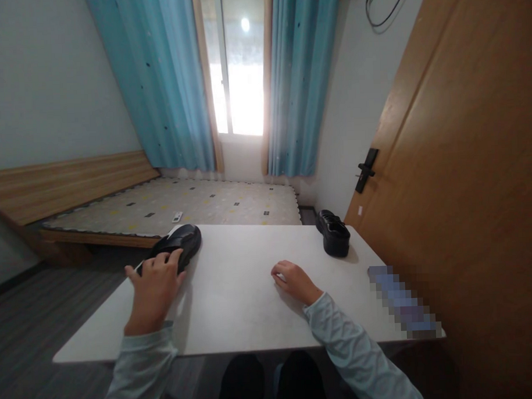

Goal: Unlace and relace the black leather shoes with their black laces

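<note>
So your left hand (158, 285) is resting on the near end of the black shoe (177, 244) at the worktop's (235, 305) far left edge, fingers curled loosely over it rather than clamped around it. The shoe's long axis is running diagonally, near end by your hand and the other end pointing away and to the right, toward the window (235, 66). Your right hand (292, 280) is lying mid-worktop, fingers bent under in a loose half-fist, holding nothing that I can see.

A second black shoe (333, 233) is sitting well apart at the far right corner, its long axis running away from you.

The worktop's a plain white slab. Behind it there's a low wooden bed (170, 206) with a patterned mattress, blue curtains (157, 81) framing the bright window, and a wooden door (465, 157) on the right with a dark handle (366, 170).

Something near the right edge is blurred out, can't tell what. Your hand is covering the shoe's near end, so which end is the toe is hard to call.
</note>
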`<control>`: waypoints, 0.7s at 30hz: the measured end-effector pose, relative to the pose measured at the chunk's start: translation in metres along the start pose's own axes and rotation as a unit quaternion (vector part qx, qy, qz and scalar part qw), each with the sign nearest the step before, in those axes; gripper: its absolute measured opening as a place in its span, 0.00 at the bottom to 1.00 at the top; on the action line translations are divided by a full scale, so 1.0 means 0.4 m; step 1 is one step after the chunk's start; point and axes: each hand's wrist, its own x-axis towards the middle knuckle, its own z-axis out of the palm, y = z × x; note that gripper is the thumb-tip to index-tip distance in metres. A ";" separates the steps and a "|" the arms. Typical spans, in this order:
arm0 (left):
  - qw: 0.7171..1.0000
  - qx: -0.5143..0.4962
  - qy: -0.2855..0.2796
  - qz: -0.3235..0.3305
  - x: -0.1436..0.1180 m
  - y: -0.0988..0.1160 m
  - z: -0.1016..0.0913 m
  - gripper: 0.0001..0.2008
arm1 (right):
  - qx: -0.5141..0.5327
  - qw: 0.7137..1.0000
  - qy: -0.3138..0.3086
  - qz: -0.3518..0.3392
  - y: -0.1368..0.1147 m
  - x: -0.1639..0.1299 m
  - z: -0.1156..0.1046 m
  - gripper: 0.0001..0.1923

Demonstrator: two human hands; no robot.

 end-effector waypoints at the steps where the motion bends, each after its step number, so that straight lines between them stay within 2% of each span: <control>1: 1.000 -0.001 -0.020 0.006 0.001 -0.011 0.003 0.22 | 0.000 1.000 -0.002 0.002 0.000 0.000 0.001 0.06; 7: 0.995 0.051 -0.077 0.023 0.008 -0.051 0.001 0.17 | 0.005 1.000 -0.010 0.016 -0.001 0.002 -0.006 0.06; 13: 0.993 0.037 -0.108 0.008 0.025 -0.072 -0.017 0.18 | 0.018 1.000 -0.009 0.025 0.003 0.002 -0.007 0.06; 16: 0.996 0.018 -0.083 0.005 0.038 -0.065 -0.027 0.18 | 0.018 0.999 -0.007 0.026 0.002 0.003 -0.008 0.06; 21: 0.998 -0.013 0.009 0.068 0.042 -0.027 -0.050 0.17 | 0.023 0.999 -0.009 0.030 0.001 0.003 -0.012 0.06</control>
